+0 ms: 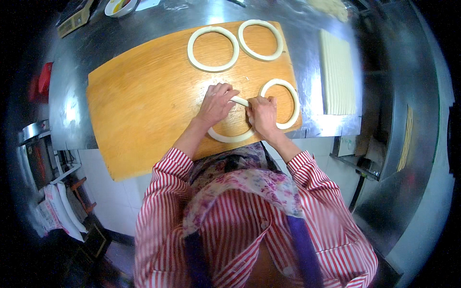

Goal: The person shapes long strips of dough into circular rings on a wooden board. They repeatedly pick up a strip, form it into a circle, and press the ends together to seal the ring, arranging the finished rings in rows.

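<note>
Grip of left hand [217, 103] and right hand [262, 114] looks closed on one dough ring [233, 138]. Three other rings [212, 68] already lie formed on the wooden board [144, 96]; this fourth seems not yet finished, and pale dough strips [338, 72], apparently unshaped, lie on the tabletop [72, 110] at right. The held ring is at the board's near side, its far part between the two hands, its rest curving nearer.

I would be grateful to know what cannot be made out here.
Head view: parts of the nearest dough ring, hidden by the left hand and right hand.
Head view: far part of the white bowl, cut off by the top edge.
Head view: red object at far left, too blurred to identify.
</note>
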`<state>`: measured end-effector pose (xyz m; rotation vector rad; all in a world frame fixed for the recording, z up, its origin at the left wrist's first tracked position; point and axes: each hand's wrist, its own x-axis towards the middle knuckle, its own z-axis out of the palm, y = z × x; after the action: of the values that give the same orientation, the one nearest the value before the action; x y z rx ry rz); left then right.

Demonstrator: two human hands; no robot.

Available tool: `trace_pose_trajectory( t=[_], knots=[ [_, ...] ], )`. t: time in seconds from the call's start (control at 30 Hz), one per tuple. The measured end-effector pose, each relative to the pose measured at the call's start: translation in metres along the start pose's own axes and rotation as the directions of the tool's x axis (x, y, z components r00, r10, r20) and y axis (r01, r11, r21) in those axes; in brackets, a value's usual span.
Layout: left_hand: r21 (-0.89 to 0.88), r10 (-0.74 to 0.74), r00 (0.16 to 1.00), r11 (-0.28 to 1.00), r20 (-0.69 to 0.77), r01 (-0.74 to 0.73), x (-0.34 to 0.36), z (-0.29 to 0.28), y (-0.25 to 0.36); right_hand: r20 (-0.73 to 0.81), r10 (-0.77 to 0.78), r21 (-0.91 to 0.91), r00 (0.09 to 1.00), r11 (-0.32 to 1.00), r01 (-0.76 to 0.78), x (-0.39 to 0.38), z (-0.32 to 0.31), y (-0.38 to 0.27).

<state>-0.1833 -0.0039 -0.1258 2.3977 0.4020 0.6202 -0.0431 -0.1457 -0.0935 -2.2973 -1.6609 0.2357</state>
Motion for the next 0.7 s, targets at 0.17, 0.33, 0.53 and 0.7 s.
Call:
trace_pose_trajectory(
  t=[0.17,0.33,0.53,0.7],
  knots=[
    [-0.036,0.075,0.979,0.997,0.191,-0.069,0.004,0.003,0.007,-0.076,-0.020,-0.027,0.997,0.999,0.018,-0.012,0.004,-0.011],
    [-0.031,0.078,0.988,0.997,0.131,-0.074,0.006,0.012,0.001,-0.081,0.014,-0.100,0.997,0.995,-0.023,-0.039,0.002,-0.014],
    [-0.003,0.034,0.993,0.999,0.114,-0.034,0.000,0.019,0.000,0.077,0.176,-0.142,0.981,0.976,-0.164,-0.077,-0.007,-0.017],
    [-0.002,-0.152,0.987,0.988,-0.043,0.152,-0.015,-0.005,0.025,-0.085,0.024,-0.029,0.996,0.999,-0.027,-0.037,-0.027,-0.025]
  ],
)
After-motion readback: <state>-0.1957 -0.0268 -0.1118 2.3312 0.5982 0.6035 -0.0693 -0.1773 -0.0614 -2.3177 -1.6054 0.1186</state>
